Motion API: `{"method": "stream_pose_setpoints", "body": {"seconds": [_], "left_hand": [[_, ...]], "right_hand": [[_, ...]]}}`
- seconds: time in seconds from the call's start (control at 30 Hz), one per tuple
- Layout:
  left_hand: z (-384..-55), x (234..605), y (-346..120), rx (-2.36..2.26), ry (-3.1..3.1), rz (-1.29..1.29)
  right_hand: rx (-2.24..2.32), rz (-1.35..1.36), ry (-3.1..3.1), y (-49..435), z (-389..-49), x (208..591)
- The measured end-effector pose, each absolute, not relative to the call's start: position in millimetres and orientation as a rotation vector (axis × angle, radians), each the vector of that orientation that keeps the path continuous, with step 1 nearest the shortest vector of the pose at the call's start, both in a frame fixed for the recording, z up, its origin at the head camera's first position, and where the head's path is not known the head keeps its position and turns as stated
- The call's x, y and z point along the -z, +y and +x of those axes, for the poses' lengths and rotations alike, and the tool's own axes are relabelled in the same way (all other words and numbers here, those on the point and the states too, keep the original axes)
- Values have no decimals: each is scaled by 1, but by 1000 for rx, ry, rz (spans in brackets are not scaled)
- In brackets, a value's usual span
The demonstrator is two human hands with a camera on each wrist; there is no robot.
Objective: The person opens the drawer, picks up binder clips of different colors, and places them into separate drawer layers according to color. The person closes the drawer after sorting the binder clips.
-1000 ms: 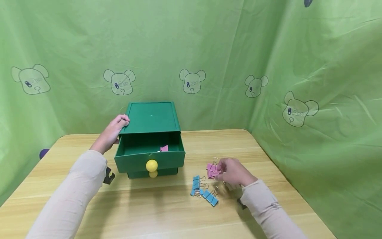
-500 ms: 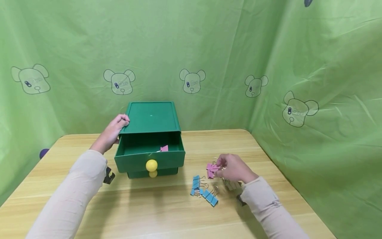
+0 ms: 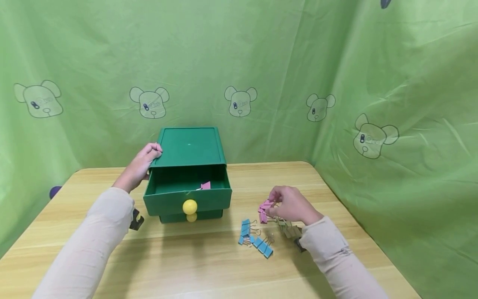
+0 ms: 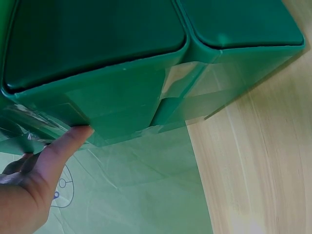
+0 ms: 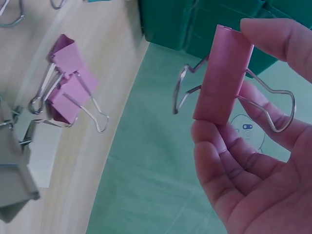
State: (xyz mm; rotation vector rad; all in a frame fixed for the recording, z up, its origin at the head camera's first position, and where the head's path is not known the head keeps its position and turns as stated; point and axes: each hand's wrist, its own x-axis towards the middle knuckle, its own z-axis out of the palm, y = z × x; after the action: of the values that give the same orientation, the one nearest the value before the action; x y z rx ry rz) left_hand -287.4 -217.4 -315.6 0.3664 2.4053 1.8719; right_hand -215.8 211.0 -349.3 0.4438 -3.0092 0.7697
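My right hand [image 3: 293, 204] pinches a pink binder clip [image 5: 224, 75] between thumb and fingertips, its wire handles sticking out either side. Beneath that hand lie more pink binder clips [image 5: 70, 80], bunched on the wooden table [image 3: 209, 274]. Beige binder clips [image 3: 290, 230] lie partly under the right wrist. My left hand [image 3: 143, 160] grips the upper left edge of a green drawer box [image 3: 188, 145], fingers bent over its top, thumb [image 4: 68, 144] along its side. The upper drawer [image 3: 209, 201] is pulled out, and a pink binder clip [image 3: 206, 186] shows inside it.
Several blue binder clips [image 3: 264, 247] lie between the drawer box and my right hand. A yellow knob [image 3: 189, 206] juts from the pulled-out drawer, above the closed lower one. Green curtain [image 3: 269, 54] hangs behind the table and along its right side.
My right hand has moved slightly up and away over the pink binder clips, pinching one of them. My left hand and the drawer box have kept still.
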Motion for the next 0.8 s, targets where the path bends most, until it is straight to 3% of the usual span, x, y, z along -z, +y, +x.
{"method": "stream_pose_setpoints", "body": {"seconds": [0.8], "left_hand": [[-288,313,-217,-1810,2419,354]], "right_hand": [[-787,498,-2919,194,-216,323]]}}
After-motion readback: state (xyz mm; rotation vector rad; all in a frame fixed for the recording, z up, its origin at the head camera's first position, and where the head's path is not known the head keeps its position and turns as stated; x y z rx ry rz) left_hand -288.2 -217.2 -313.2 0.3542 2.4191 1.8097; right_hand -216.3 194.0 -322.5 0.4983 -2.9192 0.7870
